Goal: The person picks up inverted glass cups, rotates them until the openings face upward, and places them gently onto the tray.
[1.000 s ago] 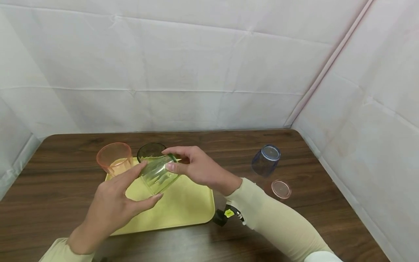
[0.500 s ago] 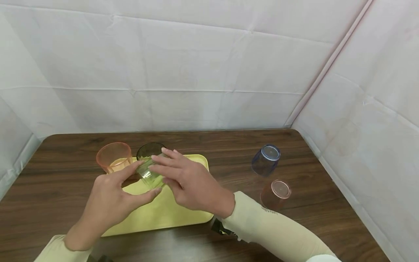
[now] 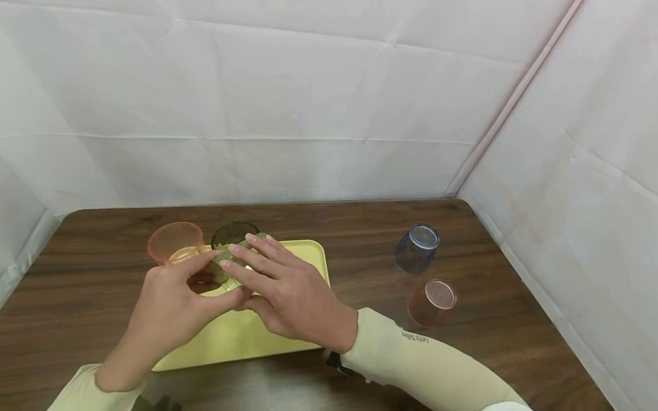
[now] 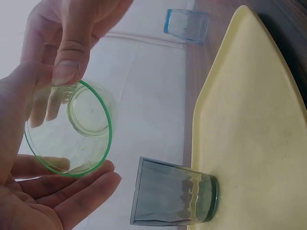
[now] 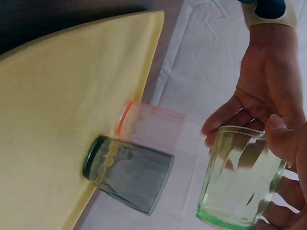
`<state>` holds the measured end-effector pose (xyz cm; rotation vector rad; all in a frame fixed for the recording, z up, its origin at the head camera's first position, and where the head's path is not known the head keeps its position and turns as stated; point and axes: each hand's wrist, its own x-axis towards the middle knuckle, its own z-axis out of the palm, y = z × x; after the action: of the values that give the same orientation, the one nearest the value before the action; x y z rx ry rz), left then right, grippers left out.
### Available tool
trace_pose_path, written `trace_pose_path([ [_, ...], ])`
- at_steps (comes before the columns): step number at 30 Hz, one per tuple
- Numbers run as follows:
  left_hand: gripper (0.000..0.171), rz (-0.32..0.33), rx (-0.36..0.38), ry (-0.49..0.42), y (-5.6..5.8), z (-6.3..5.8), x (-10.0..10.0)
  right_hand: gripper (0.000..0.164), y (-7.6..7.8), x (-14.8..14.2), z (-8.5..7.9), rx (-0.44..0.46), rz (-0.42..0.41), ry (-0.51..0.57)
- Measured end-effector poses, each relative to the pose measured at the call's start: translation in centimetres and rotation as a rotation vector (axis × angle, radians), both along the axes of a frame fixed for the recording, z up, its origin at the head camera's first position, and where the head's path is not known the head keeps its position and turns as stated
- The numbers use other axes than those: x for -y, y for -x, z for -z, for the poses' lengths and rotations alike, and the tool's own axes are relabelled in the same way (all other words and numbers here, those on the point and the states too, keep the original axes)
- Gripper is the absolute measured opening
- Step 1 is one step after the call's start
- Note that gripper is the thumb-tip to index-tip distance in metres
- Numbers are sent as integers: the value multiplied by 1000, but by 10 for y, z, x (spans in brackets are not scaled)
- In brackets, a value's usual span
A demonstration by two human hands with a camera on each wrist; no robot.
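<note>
A clear green tumbler (image 5: pixel 237 179) is held between both hands above the yellow tray (image 3: pixel 288 328), tilted on its side in the head view. My left hand (image 3: pixel 167 308) grips it with thumb and fingers on opposite sides; its round mouth faces the left wrist camera. Spread over it from the right, my right hand (image 3: pixel 293 288) has fingers along one side and the thumb on the other. Both hands cover much of the tumbler in the head view. Just behind it, a dark smoky tumbler (image 5: pixel 134 172) stands upright on the tray. An orange tumbler (image 3: pixel 175 242) is upright to its left.
To the right on the brown wooden table (image 3: pixel 360 240), a blue tumbler (image 3: pixel 417 248) and a pink tumbler (image 3: pixel 433 302) stand upside down. A white sheet wall (image 3: pixel 329 103) rises behind the table, and another closes off the right side.
My right hand has gone from pinching one end of the green tumbler to spreading its fingers over it, closer to the left hand. The tumbler has shifted slightly left. My left hand keeps its grip.
</note>
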<state>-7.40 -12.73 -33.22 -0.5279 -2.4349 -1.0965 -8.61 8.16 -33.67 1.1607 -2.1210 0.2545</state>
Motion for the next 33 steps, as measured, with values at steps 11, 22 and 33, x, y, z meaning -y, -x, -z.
trace_pose_path([
  [11, 69, 123, 406, -322, 0, -7, 0, 54, 5, -3, 5, 183, -84, 301],
  [22, 69, 350, 368, -775, 10, 10, -18, 59, 1, -7, 7, 823, -166, 926],
  [33, 65, 207, 382, -725, 12, 2, -45, 58, -4, -6, 7, 988, -155, 1226],
])
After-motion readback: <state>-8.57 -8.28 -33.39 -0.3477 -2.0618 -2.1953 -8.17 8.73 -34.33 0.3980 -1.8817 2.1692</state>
